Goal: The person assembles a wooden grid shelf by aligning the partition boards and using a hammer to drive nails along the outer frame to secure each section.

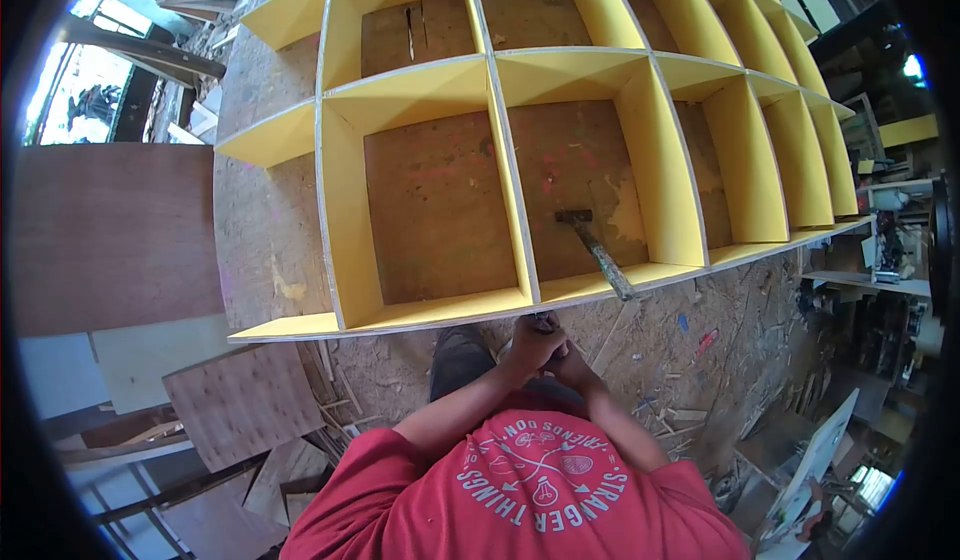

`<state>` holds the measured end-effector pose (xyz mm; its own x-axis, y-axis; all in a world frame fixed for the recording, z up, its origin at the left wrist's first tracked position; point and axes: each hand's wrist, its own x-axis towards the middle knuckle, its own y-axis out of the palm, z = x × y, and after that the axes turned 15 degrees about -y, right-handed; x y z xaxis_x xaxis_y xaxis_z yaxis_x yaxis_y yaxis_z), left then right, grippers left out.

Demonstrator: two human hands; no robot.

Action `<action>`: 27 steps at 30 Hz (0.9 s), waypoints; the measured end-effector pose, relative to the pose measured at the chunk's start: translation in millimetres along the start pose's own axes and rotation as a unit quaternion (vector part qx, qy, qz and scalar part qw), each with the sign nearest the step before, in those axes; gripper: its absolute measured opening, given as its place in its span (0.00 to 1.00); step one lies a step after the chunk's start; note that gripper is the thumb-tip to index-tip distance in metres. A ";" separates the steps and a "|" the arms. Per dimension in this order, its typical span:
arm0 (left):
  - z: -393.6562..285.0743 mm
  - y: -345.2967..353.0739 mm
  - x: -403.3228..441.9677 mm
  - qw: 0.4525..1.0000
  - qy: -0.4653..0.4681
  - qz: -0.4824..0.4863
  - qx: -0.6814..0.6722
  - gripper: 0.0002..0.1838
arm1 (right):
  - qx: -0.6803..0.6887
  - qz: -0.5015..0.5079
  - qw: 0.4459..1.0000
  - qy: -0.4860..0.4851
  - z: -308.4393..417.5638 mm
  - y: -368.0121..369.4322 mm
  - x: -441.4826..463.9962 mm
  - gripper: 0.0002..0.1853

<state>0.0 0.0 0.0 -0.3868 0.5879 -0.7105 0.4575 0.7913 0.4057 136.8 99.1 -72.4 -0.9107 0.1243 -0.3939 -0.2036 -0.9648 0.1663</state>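
My left hand (536, 346) and my right hand (568, 362) are together in front of my waist, just below the near edge of a yellow-faced wooden grid frame (513, 175). The fingers of both hands are closed. A small dark object (543, 322) shows at the left hand's fingertips, close to the frame's edge, but its kind cannot be made out. The left hand partly covers the right. A hammer (604, 260) lies in a near compartment, its handle resting over the front board.
The frame stands on a brown board (265, 220). Plywood sheets (243, 400) lean at the lower left. Wood scraps and shavings litter the floor (690, 360). Shelves with clutter (885, 280) stand at the right, and a pale panel (815, 460) leans at the lower right.
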 end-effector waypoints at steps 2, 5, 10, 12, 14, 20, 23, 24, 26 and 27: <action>-9.4 -8.2 4.2 0.999 -0.022 0.020 0.031 0.10 | -0.018 0.023 0.997 0.065 -1.3 -4.1 4.2 0.21; -37.2 12.5 -38.2 0.997 -0.070 0.024 0.034 0.12 | 0.041 0.059 0.994 0.079 85.0 16.7 -36.6 0.18; -58.4 31.2 -70.2 0.990 -0.112 0.030 -0.081 0.14 | -0.041 0.043 0.996 0.072 139.7 25.6 -56.4 0.20; -62.4 30.3 -70.2 0.987 -0.126 0.037 -0.091 0.15 | 0.015 0.056 0.994 0.096 142.0 26.9 -56.3 0.21; -61.2 25.5 -64.8 0.982 -0.166 0.043 -0.080 0.16 | 0.119 0.061 0.983 0.125 137.0 28.8 -58.8 0.21; -58.8 30.9 -58.0 0.978 -0.168 0.033 -0.119 0.17 | 0.206 -0.034 0.964 0.162 114.9 34.6 -56.0 0.11; -43.7 21.3 -47.0 0.984 -0.138 0.035 -0.106 0.18 | 0.098 0.052 0.989 0.096 96.0 39.0 -44.2 0.08; -46.1 21.2 -47.5 0.986 -0.130 0.038 -0.100 0.19 | 0.102 0.059 0.987 0.106 91.1 39.0 -40.4 0.08; -50.4 22.7 -47.7 0.988 -0.115 0.047 -0.090 0.20 | 0.108 0.071 0.984 0.125 82.0 36.2 -34.8 0.08; -47.3 21.8 -45.4 0.990 -0.108 0.048 -0.083 0.21 | 0.077 0.087 0.990 0.083 76.5 33.1 -32.8 0.08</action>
<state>-10.3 -1.5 68.2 -0.1604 0.6263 -0.7629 0.3396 0.7608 0.5531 132.5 80.8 15.1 -0.8676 -0.0923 -0.4887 -0.1132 -0.9202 0.3747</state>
